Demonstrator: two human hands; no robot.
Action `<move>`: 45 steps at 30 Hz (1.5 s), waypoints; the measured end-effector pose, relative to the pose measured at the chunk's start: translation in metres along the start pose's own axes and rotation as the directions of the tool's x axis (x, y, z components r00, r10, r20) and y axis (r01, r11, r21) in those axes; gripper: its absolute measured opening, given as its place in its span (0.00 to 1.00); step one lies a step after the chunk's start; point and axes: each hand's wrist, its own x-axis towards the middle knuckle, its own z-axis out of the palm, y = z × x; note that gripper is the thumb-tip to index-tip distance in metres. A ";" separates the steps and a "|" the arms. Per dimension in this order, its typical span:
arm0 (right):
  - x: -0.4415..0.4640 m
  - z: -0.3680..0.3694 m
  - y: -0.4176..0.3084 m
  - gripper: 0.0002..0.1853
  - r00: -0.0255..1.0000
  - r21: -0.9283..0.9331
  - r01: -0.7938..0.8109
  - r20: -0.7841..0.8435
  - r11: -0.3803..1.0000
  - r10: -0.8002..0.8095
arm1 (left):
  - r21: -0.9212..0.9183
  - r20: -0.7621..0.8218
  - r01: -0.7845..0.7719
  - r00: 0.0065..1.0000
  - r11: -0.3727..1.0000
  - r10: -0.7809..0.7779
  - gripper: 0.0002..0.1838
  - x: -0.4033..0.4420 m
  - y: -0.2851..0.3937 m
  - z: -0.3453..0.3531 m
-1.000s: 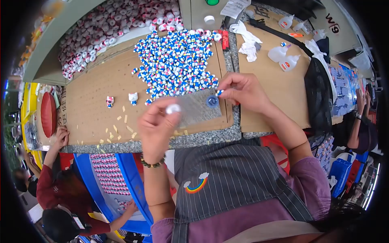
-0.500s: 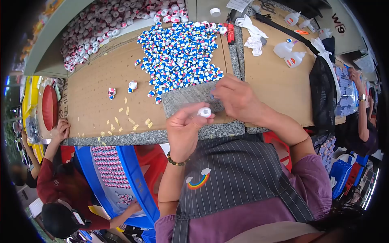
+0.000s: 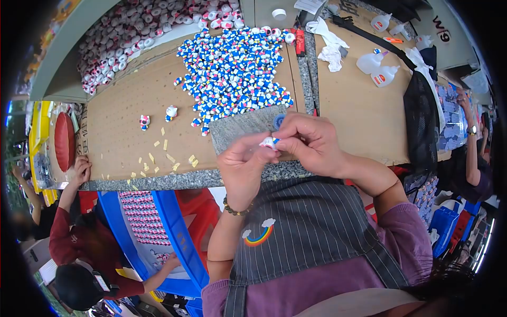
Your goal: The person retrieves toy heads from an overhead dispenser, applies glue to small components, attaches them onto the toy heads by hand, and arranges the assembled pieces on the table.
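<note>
In the middle of the head view, my left hand is closed around a small white toy head with a bit of pink. My right hand pinches a small blue figurine body against that head; most of the body is hidden by fingers. Both hands are over the front edge of a grey stone slab. Beyond it spreads a big pile of blue and white figurine bodies. Two joined figurines, one pink and white and one white and blue, stand to the left.
Many white and pink heads fill a bin at the back left. Yellowish paper strips lie scattered. A blue round disc is beside my right hand. Glue bottles and a white cloth lie right. A co-worker sits left.
My right hand has come down and left from the slab's right side to meet the toy head, bringing the blue body against it. The head has turned in my left hand.
</note>
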 end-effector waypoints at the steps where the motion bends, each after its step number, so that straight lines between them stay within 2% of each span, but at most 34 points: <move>1: -0.004 0.004 0.003 0.02 1.000 0.079 0.000 -0.024 0.997 0.002 | 0.034 -0.005 -0.022 1.000 0.999 0.022 0.12 -0.001 0.000 0.002; 2: -0.007 0.008 0.005 0.02 0.999 0.160 -0.001 -0.048 0.987 0.009 | 0.069 -0.012 -0.040 0.999 0.997 0.040 0.12 -0.004 0.001 0.004; 6: -0.015 0.016 0.009 0.03 0.996 0.171 0.037 -0.091 0.985 -0.021 | 0.140 -0.027 -0.102 0.994 0.985 0.106 0.10 -0.008 0.003 0.009; 8: -0.016 0.016 0.011 0.03 0.994 0.147 0.047 -0.105 0.988 -0.032 | 0.160 -0.031 -0.083 0.996 0.984 0.089 0.09 -0.009 0.004 0.006; 11: -0.011 0.010 0.010 0.04 0.998 0.045 0.063 -0.004 0.997 -0.063 | 0.201 0.038 -0.060 0.998 0.978 0.053 0.08 -0.005 0.012 -0.003; 12: -0.009 0.006 0.011 0.05 0.999 0.030 -0.003 0.043 1.000 0.002 | 0.222 0.070 -0.053 0.997 0.974 0.038 0.08 -0.002 0.017 -0.007; 15: 0.012 -0.019 0.008 0.07 0.993 -0.282 -0.027 0.099 0.959 0.057 | 0.447 -0.027 -0.163 0.980 0.880 0.195 0.06 0.012 0.035 -0.013; 16: 0.020 -0.034 0.015 0.09 0.994 -0.407 -0.002 0.102 0.913 0.047 | 0.562 -0.049 -0.227 0.951 0.796 0.305 0.08 0.020 0.038 -0.024; 17: 0.025 -0.048 0.026 0.11 0.994 -0.553 0.093 0.100 0.828 -0.045 | 0.726 0.024 -0.318 0.898 0.609 0.439 0.09 0.029 0.042 -0.036; 18: 0.031 -0.058 0.037 0.14 0.982 -0.676 0.186 0.118 0.713 -0.145 | 0.850 0.122 -0.374 0.826 0.371 0.551 0.10 0.041 0.048 -0.049; 19: 0.037 -0.063 0.043 0.15 0.971 -0.705 0.238 0.169 0.669 -0.168 | 0.919 0.242 -0.382 0.744 0.099 0.623 0.11 0.051 0.053 -0.061; 21: 0.047 -0.067 0.052 0.17 0.943 -0.753 0.333 0.262 0.567 -0.206 | 0.923 0.321 -0.385 0.743 -0.017 0.588 0.11 0.074 0.055 -0.084; 25: 0.059 -0.066 0.049 0.13 0.887 -0.736 0.459 0.410 0.497 -0.212 | 0.922 0.386 -0.341 0.768 -0.184 0.511 0.05 0.093 0.065 -0.103; 26: 0.060 -0.066 0.047 0.12 0.872 -0.741 0.486 0.444 0.463 -0.205 | 0.950 0.263 -0.313 0.819 0.013 0.510 0.04 0.094 0.061 -0.111; 28: 0.063 -0.069 0.043 0.09 0.842 -0.750 0.536 0.507 0.388 -0.183 | 0.945 0.322 -0.295 0.789 -0.138 0.522 0.04 0.095 0.069 -0.122; 30: 0.067 -0.071 0.040 0.08 0.833 -0.748 0.548 0.528 0.374 -0.164 | 0.929 0.364 -0.260 0.768 -0.263 0.527 0.06 0.094 0.076 -0.139; 34: 0.069 -0.072 0.043 0.07 0.821 -0.750 0.564 0.553 0.346 -0.140 | 0.932 0.294 -0.120 0.800 -0.342 0.522 0.10 0.095 0.091 -0.150; 37: 0.069 -0.067 0.037 0.08 0.812 -0.757 0.575 0.574 0.310 -0.105 | 0.920 0.376 -0.230 0.742 -0.316 0.556 0.10 0.121 0.099 -0.120; 39: 0.069 -0.066 0.034 0.08 0.801 -0.758 0.589 0.592 0.279 -0.084 | 0.926 0.373 -0.277 0.777 -0.256 0.508 0.13 0.158 0.095 -0.100; 40: 0.068 -0.067 0.035 0.08 0.803 -0.759 0.590 0.586 0.275 -0.108 | 0.895 0.446 -0.382 0.754 -0.230 0.482 0.13 0.181 0.094 -0.090; 42: 0.067 -0.067 0.033 0.07 0.812 -0.770 0.578 0.576 0.272 -0.095 | 0.896 0.435 -0.420 0.756 -0.147 0.489 0.12 0.231 0.077 -0.080; 43: 0.066 -0.068 0.034 0.07 0.822 -0.777 0.562 0.561 0.284 -0.092 | 0.914 0.396 -0.392 0.802 -0.105 0.448 0.14 0.246 0.076 -0.067; 45: 0.066 -0.069 0.038 0.08 0.842 -0.789 0.530 0.532 0.310 -0.086 | 0.906 0.424 -0.372 0.807 -0.203 0.411 0.15 0.279 0.063 -0.063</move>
